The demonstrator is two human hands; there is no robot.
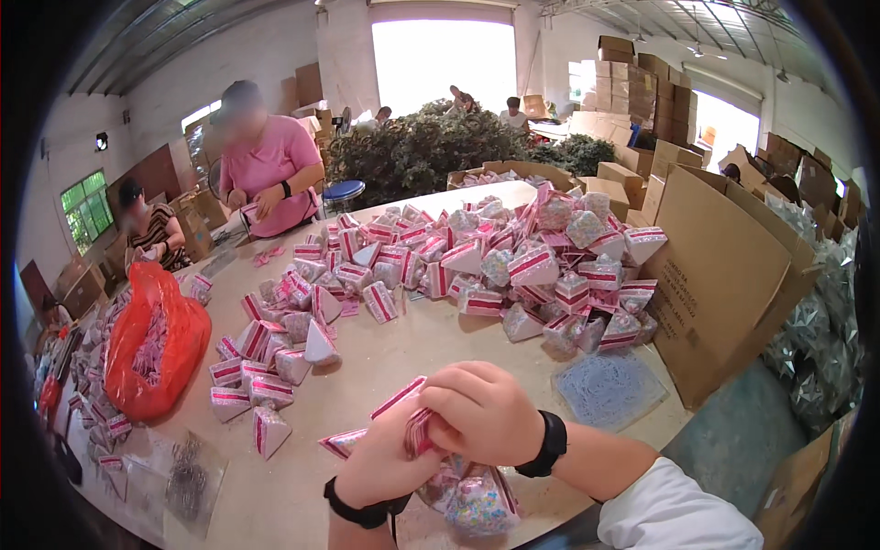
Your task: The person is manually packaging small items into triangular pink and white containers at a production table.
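Head view: a person's two bare hands meet low at 6 o'clock over a pale worktop (pixel 385 348).
Left hand: the left hand (pixel 390 463), black band at the wrist, cups a pink-and-white striped paper header (pixel 403 396) from below, likely to steady it; its fingers are curled shut on the card.
Right hand: the right hand (pixel 481 412), with a black watch, lies on top, fingers (pixel 449 403) pressed together on the same header's fold, seemingly to pinch it flat.
Held piece: a clear plastic pouch of pastel bits (pixel 477 500) hangs under both hands, right at the near edge of the worktop at 6 o'clock.
Finished heap: a pile of wedge-shaped packets (pixel 513 266), glossy film with striped card tops, spreads from 10 to 1 o'clock, within reach.
Loose packets: a few single packets (pixel 268 429) lie at 8 o'clock.
Orange bag: a crinkled plastic sack (pixel 151 344) at 9 o'clock holds more stock.
Carton: an open brown cardboard box (pixel 724 275) stands at 3 o'clock, beside the heap.
Co-worker: a person in a pink shirt (pixel 266 170) works at the far edge, 11 o'clock.
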